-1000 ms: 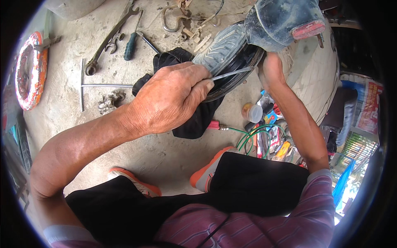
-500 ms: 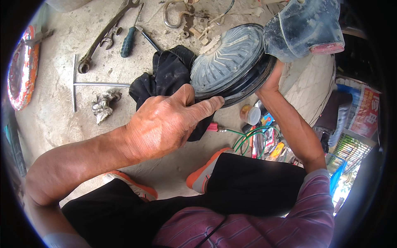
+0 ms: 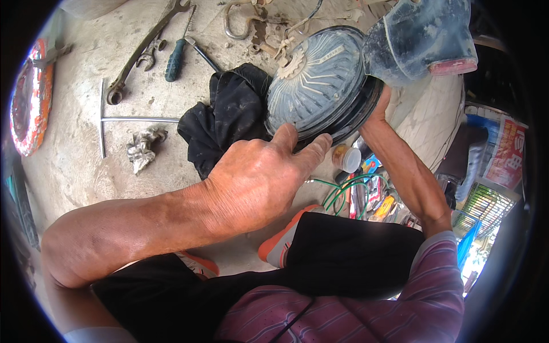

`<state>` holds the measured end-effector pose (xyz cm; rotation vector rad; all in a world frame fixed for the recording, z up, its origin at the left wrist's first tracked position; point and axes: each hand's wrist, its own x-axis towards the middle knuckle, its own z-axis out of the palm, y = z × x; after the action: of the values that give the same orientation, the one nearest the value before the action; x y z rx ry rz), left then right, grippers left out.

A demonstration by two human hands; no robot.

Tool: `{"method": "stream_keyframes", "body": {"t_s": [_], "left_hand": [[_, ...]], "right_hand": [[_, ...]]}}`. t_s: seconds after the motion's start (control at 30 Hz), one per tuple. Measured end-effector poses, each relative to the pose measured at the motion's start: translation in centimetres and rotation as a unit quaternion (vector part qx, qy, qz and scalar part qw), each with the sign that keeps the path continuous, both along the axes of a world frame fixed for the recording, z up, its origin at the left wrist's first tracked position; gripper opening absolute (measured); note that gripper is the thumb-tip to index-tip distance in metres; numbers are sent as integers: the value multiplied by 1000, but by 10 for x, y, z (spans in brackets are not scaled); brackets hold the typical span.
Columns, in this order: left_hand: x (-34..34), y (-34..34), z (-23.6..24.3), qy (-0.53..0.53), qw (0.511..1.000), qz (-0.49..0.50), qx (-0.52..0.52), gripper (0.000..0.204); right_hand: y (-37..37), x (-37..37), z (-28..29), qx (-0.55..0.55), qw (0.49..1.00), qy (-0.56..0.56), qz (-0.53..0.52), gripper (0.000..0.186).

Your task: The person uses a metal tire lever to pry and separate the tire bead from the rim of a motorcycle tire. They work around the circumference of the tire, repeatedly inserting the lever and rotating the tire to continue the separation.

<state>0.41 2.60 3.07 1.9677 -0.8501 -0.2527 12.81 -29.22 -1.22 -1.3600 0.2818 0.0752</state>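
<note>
A dusty grey hub motor wheel (image 3: pixel 323 86) is held tilted in front of me, its ribbed cover and toothed centre facing up and left. My left hand (image 3: pixel 257 180) is closed at the wheel's near edge, thumb and index finger against the black rim; its other fingers are hidden. On the far right side, my right hand (image 3: pixel 377 111) grips the rim from outside, with most of its fingers behind the wheel. A black cloth (image 3: pixel 237 100) lies crumpled just left of the wheel.
Left on the concrete lie a large wrench (image 3: pixel 137 54), a screwdriver (image 3: pixel 176 60), a metal T-bar (image 3: pixel 140 119) and a crumpled rag (image 3: pixel 142 150). A dark dusty plastic part (image 3: pixel 420 43) stands beyond the wheel. A small jar (image 3: pixel 346 159) and green cord (image 3: pixel 343 188) lie near my right knee.
My left hand has slid right along the rim. The wheel has turned and tilted slightly, so more of its ribbed face shows. My right hand stays at the far side.
</note>
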Motion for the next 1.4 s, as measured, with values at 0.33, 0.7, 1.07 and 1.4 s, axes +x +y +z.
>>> {"method": "stream_keyframes", "body": {"t_s": [0.33,0.7,1.07,1.4], "left_hand": [[-16,4,-12,84,994,9,-66,72],[3,-4,7,-62,997,33,41,71],[22,-17,29,54,995,41,-69,63],[36,-31,51,2,997,38,63,55]], "right_hand": [[22,-2,-7,-33,997,-53,-45,80],[45,-16,8,-51,994,-66,-63,73],[60,-24,19,-32,993,-70,-90,51],[60,-29,16,-15,993,-80,-87,48]]}}
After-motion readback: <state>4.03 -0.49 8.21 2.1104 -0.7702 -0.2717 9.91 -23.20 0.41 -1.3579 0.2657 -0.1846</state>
